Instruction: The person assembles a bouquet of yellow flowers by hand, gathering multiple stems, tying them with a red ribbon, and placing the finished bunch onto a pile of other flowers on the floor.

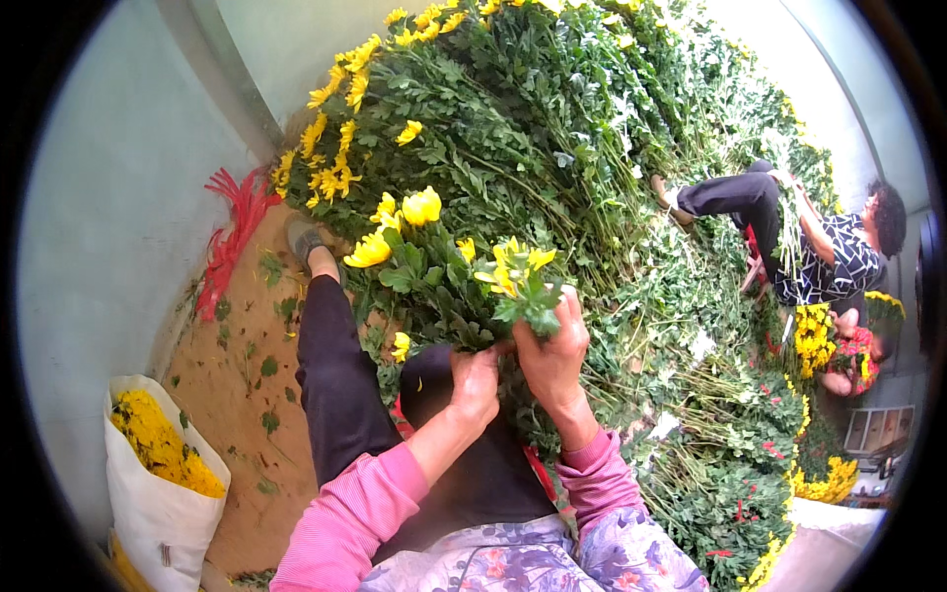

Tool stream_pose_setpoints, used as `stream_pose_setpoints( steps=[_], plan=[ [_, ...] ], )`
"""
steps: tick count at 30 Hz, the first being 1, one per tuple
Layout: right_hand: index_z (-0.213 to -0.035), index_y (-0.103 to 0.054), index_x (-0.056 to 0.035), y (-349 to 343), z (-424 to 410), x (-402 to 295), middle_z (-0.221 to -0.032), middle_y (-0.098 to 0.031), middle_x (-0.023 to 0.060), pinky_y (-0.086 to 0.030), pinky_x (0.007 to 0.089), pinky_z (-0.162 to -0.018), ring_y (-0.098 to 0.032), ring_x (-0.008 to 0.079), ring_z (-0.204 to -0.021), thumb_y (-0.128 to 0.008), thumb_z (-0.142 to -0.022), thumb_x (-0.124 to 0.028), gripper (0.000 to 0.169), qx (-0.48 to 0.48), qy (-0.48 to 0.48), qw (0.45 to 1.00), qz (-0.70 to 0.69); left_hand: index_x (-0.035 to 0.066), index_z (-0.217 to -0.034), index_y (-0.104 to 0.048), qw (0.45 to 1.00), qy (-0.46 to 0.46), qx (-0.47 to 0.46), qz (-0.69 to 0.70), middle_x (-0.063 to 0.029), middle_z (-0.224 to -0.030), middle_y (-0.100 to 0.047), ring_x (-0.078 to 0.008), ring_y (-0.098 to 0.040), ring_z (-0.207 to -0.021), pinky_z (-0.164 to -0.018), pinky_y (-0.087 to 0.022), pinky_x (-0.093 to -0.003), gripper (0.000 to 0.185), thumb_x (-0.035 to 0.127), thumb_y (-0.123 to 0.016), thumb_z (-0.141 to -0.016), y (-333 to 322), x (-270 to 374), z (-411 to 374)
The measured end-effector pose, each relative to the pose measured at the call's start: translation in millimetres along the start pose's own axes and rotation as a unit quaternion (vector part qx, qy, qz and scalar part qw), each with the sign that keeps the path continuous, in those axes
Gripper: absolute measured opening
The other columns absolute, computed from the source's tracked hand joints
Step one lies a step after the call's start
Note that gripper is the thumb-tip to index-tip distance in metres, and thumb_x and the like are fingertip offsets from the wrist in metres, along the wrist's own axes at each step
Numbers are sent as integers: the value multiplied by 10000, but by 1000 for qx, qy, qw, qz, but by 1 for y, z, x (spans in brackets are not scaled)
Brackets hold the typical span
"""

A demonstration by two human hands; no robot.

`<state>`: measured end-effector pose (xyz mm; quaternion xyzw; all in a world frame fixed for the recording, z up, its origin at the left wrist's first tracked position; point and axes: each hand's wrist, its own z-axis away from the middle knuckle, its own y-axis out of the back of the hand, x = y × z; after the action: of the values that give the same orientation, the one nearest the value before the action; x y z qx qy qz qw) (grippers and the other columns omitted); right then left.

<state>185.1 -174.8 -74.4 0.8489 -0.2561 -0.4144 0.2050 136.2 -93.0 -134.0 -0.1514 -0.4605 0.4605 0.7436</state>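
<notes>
Above my lap, my left hand (473, 381) is closed around the leafy stems of a bunch of yellow chrysanthemums (422, 277), whose blooms point up and to the left. Close beside it on the right, my right hand (555, 348) grips a chrysanthemum stem with yellow flowers (510, 270) and green leaves at its top. The stems' lower ends are hidden by my hands and legs. A large heap of cut chrysanthemums (503, 126) lies in front of me, blooms along its far left edge.
Red plastic strips (233, 237) lie by the wall at left. A white sack (163, 518) of yellow flower heads stands at lower left. A co-worker (821, 244) sits at right holding stems; another person (854, 355) is beyond. Bundles with red ties (740, 510) lie at lower right.
</notes>
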Motion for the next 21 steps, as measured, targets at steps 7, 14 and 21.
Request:
stream_pose_setpoints(
  steps=[7,14,21],
  plan=[
    [-1114,-584,-18,12,57,22,-959,-645,94,-491,332,-760,-628,241,-840,-606,-871,22,247,-73,-82,981,-157,24,-1157,-588,997,75,16,16,-45,-1091,-640,-178,-634,-941,-810,-530,-325,295,63,-658,-873,6,18,-5],
    [-939,-505,-148,107,47,114,-711,-481,-48,-396,243,-498,-445,78,-589,-375,-1040,-378,283,147,-342,901,-225,-25,-1151,-592,998,31,1,53,-90,-1087,-650,-222,-649,-948,-836,-549,-354,309,28,-685,-861,10,27,-17],
    [-1402,-445,-43,125,31,128,-1395,-482,186,-354,415,-1102,-463,299,-1289,-773,-787,-306,744,-177,-147,951,209,13,-1156,-596,966,215,-114,85,-67,-1106,-643,-201,-648,-979,-864,-548,-333,252,78,-635,-915,1,43,-4]
  ],
)
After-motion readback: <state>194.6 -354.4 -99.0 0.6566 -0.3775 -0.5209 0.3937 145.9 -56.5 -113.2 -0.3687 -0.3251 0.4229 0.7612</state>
